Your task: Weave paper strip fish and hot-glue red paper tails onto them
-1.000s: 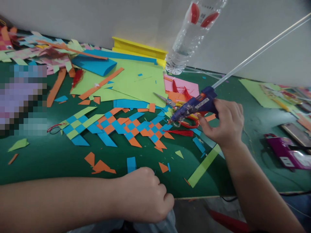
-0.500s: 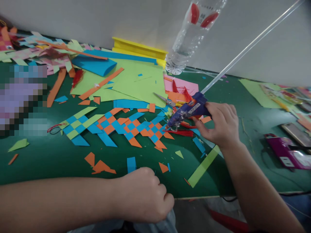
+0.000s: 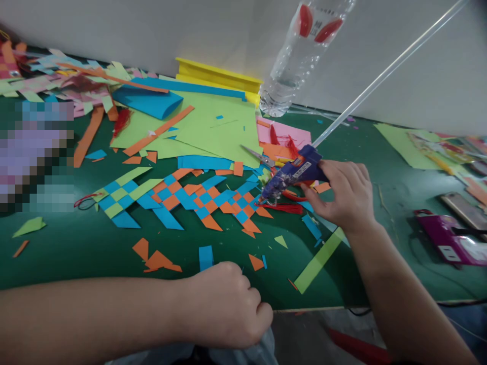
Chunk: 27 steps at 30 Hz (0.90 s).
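Observation:
My right hand [image 3: 344, 195] is wrapped round a blue hot glue gun [image 3: 294, 175], with a long clear glue stick [image 3: 388, 78] jutting from its back end. The gun's nozzle points down and left at the tail end of a woven paper fish chain [image 3: 205, 203] in blue, orange and green, where a red tassel [image 3: 283, 208] lies. A red cord loop [image 3: 88, 200] shows at the chain's left end. My left hand [image 3: 232, 306] rests as a closed fist at the table's near edge, and nothing shows in it. Behind the gun, scissors [image 3: 258, 155] are partly covered.
Green paper sheets [image 3: 216, 126] and a rolled blue sheet [image 3: 148, 99] lie behind the chain. A water bottle [image 3: 300, 66] leans by the wall. Paper strips [image 3: 76, 83] are heaped at far left. At right are a purple device [image 3: 449, 238] and a phone [image 3: 466, 213].
The back of the glue gun and its glue stick have shifted very slightly left. My left fist and the paper chain stay where they were.

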{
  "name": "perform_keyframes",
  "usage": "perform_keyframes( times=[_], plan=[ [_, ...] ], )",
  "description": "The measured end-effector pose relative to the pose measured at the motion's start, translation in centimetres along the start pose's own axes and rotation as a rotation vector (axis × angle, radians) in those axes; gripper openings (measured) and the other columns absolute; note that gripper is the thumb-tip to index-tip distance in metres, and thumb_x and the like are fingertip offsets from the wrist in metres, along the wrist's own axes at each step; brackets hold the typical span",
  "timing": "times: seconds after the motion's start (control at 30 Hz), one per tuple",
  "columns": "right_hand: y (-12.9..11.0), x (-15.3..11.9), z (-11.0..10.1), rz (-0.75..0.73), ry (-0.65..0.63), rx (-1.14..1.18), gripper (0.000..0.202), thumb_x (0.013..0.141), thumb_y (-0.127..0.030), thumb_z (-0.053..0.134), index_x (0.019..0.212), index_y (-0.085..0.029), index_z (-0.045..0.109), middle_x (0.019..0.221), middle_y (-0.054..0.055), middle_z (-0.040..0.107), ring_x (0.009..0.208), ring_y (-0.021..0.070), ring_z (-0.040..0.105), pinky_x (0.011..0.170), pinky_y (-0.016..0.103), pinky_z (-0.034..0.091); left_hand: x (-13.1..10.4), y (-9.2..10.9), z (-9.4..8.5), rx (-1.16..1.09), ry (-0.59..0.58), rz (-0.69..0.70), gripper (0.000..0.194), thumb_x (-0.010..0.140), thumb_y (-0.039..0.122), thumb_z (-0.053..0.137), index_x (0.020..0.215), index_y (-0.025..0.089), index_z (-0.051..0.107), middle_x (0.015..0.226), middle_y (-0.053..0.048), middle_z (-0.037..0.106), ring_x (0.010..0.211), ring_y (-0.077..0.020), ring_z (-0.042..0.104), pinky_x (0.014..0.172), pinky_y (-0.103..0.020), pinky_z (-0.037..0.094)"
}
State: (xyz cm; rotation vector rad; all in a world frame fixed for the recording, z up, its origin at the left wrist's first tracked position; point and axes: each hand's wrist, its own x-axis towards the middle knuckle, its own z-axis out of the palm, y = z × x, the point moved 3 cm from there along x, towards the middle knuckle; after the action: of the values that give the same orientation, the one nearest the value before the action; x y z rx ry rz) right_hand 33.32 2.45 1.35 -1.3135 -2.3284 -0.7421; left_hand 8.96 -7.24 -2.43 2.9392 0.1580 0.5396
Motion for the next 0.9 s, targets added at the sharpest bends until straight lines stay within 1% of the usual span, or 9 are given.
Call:
perform_keyframes(
  times=[0.1, 0.23, 0.3, 0.37, 0.47, 0.53, 0.67, 0.77, 0.9],
  plan=[
    [0.0, 0.01, -0.03, 0.004, -0.015, 0.002, 0.058, 0.086, -0.034, 0.059, 0.139, -0.028, 0.036, 0.114, 0.011, 0.067, 0.094, 0.0313, 0.064, 0.076, 0.047, 0.047, 0.02, 0.02, 0.06, -0.002, 0.004, 0.001, 0.023, 0.082, 0.023, 0.058, 0.062, 0.018, 0.048, 0.048, 0.003, 0.045, 0.039, -0.0123, 0.041, 0.034, -0.029, 0.026],
    [-0.21, 0.24, -0.23, -0.084, 0.088, 0.022, 0.062, 0.082, -0.032, 0.064, 0.137, -0.018, 0.041, 0.107, 0.016, 0.068, 0.088, 0.0306, 0.064, 0.071, 0.045, 0.048, 0.05, 0.04, -0.09, 0.002, 0.022, -0.006, 0.024, 0.083, 0.024, 0.057, 0.061, 0.018, 0.048, 0.047, 0.002, 0.045, 0.039, -0.0126, 0.041, 0.034, -0.029, 0.025],
    [-0.27, 0.33, -0.28, -0.109, 0.121, 0.011, 0.062, 0.08, -0.031, 0.065, 0.136, -0.015, 0.043, 0.104, 0.017, 0.068, 0.086, 0.03, 0.064, 0.069, 0.043, 0.047, 0.06, 0.04, -0.16, -0.006, 0.01, -0.001, 0.024, 0.083, 0.024, 0.058, 0.062, 0.018, 0.048, 0.047, 0.002, 0.045, 0.039, -0.0129, 0.042, 0.034, -0.029, 0.025],
    [-0.26, 0.35, -0.26, -0.108, 0.12, -0.002, 0.063, 0.08, -0.03, 0.065, 0.137, -0.016, 0.042, 0.104, 0.016, 0.068, 0.086, 0.0294, 0.064, 0.069, 0.043, 0.047, 0.05, 0.04, -0.17, -0.007, -0.004, 0.002, 0.025, 0.083, 0.025, 0.06, 0.062, 0.018, 0.048, 0.048, 0.002, 0.046, 0.039, -0.0131, 0.043, 0.034, -0.028, 0.026],
    [-0.17, 0.29, -0.27, -0.075, 0.116, -0.011, 0.064, 0.082, -0.032, 0.062, 0.14, -0.023, 0.037, 0.105, 0.012, 0.068, 0.086, 0.029, 0.064, 0.069, 0.043, 0.047, 0.02, 0.05, -0.07, -0.001, -0.013, 0.006, 0.025, 0.082, 0.026, 0.06, 0.063, 0.018, 0.048, 0.048, 0.003, 0.046, 0.039, -0.013, 0.044, 0.034, -0.028, 0.026],
    [-0.11, 0.28, -0.25, -0.054, 0.108, -0.009, 0.063, 0.083, -0.033, 0.061, 0.141, -0.025, 0.036, 0.106, 0.012, 0.068, 0.087, 0.029, 0.064, 0.07, 0.044, 0.047, 0.0, 0.05, 0.0, -0.001, -0.003, 0.004, 0.024, 0.082, 0.026, 0.06, 0.063, 0.018, 0.048, 0.049, 0.003, 0.047, 0.039, -0.013, 0.043, 0.034, -0.028, 0.026],
    [-0.2, 0.41, -0.35, -0.077, 0.152, -0.022, 0.062, 0.08, -0.032, 0.064, 0.136, -0.022, 0.04, 0.102, 0.012, 0.068, 0.084, 0.0284, 0.064, 0.068, 0.042, 0.047, 0.0, 0.03, -0.01, 0.003, -0.001, 0.007, 0.023, 0.081, 0.025, 0.06, 0.063, 0.018, 0.048, 0.048, 0.003, 0.046, 0.039, -0.0126, 0.043, 0.034, -0.029, 0.025],
    [-0.26, 0.53, -0.37, -0.084, 0.161, -0.042, 0.062, 0.078, -0.031, 0.066, 0.133, -0.02, 0.041, 0.101, 0.013, 0.068, 0.083, 0.0282, 0.064, 0.067, 0.041, 0.048, 0.01, -0.02, -0.09, 0.01, -0.014, 0.01, 0.022, 0.081, 0.025, 0.06, 0.064, 0.018, 0.048, 0.048, 0.003, 0.047, 0.04, -0.0123, 0.044, 0.035, -0.028, 0.026],
    [-0.26, 0.53, -0.37, -0.076, 0.176, -0.045, 0.061, 0.077, -0.03, 0.067, 0.131, -0.021, 0.042, 0.1, 0.012, 0.068, 0.083, 0.0273, 0.065, 0.067, 0.04, 0.049, -0.05, -0.02, -0.04, 0.01, -0.022, 0.01, 0.022, 0.081, 0.025, 0.06, 0.064, 0.018, 0.048, 0.048, 0.003, 0.047, 0.04, -0.0121, 0.044, 0.035, -0.028, 0.026]
  ],
)
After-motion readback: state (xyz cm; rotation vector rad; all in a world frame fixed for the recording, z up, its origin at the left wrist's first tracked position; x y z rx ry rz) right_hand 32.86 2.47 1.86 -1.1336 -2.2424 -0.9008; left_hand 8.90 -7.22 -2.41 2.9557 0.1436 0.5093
